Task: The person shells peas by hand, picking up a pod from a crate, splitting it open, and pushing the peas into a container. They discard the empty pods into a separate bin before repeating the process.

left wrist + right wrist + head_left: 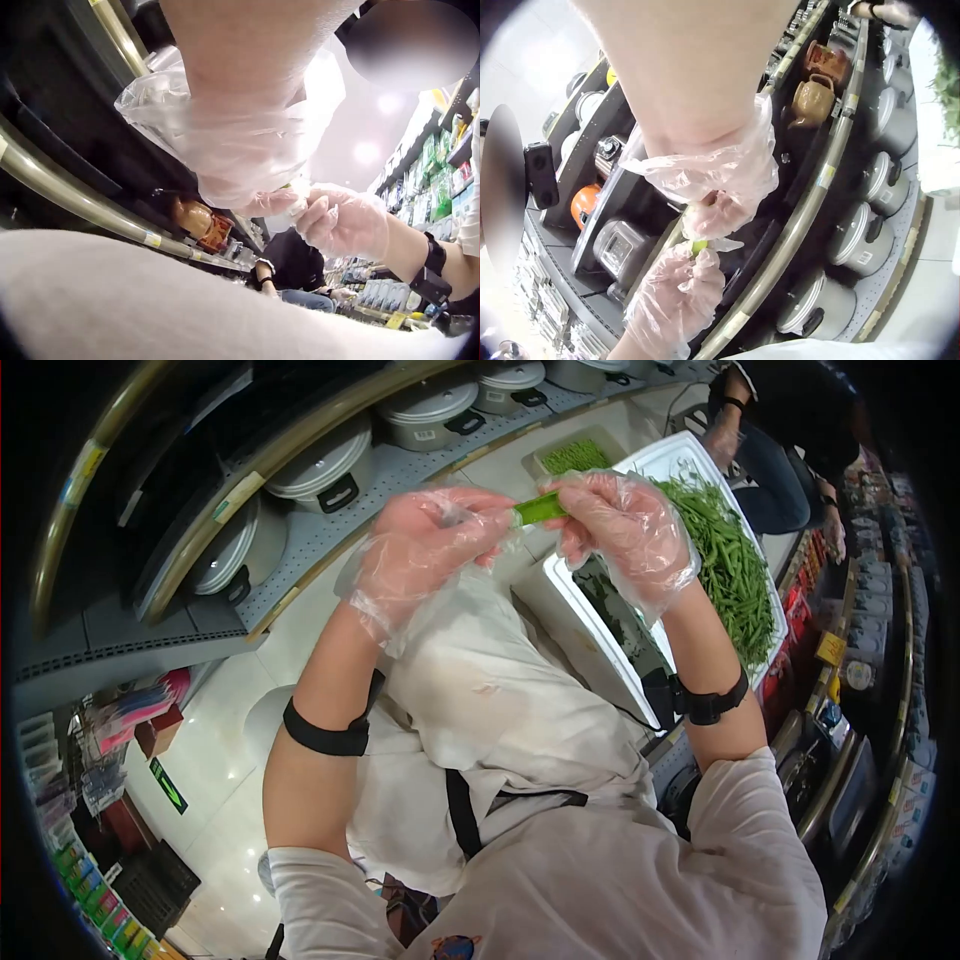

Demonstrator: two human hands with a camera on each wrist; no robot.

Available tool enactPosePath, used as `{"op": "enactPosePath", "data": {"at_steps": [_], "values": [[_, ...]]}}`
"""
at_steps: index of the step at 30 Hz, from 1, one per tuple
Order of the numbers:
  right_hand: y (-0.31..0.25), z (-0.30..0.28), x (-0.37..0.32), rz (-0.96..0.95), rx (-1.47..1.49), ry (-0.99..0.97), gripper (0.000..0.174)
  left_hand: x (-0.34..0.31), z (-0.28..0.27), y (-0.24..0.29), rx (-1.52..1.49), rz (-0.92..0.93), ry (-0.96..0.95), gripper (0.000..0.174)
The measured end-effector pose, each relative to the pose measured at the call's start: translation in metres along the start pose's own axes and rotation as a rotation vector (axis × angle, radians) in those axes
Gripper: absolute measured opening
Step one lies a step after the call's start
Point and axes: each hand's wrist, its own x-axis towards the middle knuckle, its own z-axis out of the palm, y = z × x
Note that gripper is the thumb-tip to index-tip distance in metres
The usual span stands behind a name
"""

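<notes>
Both hands wear loose clear plastic gloves and meet at chest height over the lap. A flat green pod (pixel 540 509) spans the gap between them. My left hand (pixel 425 550) pinches one end of it between thumb and fingers. The other end sits in the curled fingers of my right hand (pixel 632 530). Only a bit of green shows between the gloved fingers in the right wrist view. To the right, a heap of green pods (pixel 725 560) fills a white foam box (pixel 648 458). Small green peas (pixel 575 456) lie in a container beyond the hands.
A second white foam box (pixel 562 615) with dark green bits inside stands by the right knee. Shelves of lidded pots (pixel 430 415) run along the left and back. Another person (pixel 770 480) sits beyond the pod box. Packed shelves (pixel 865 620) line the right.
</notes>
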Motion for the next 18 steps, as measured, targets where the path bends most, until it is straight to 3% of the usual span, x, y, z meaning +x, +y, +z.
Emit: {"op": "enactPosePath", "data": {"at_steps": [4,8,13,18], "values": [[0.027,-0.022,-0.015,-0.022,-0.082,0.122,0.026,0.01,0.016,-0.014,0.174,0.041,-0.029,0.031],[0.061,-0.063,-0.034,0.047,-0.15,0.241,0.025,0.019,0.021,-0.036,0.142,-0.001,0.005,0.03],[0.097,-0.105,-0.064,0.311,-0.237,0.36,0.025,0.02,0.022,-0.045,0.119,-0.056,0.04,0.03],[0.124,-0.119,-0.088,0.388,-0.227,0.373,0.028,0.021,0.021,-0.042,0.146,-0.088,0.044,0.029]]}}
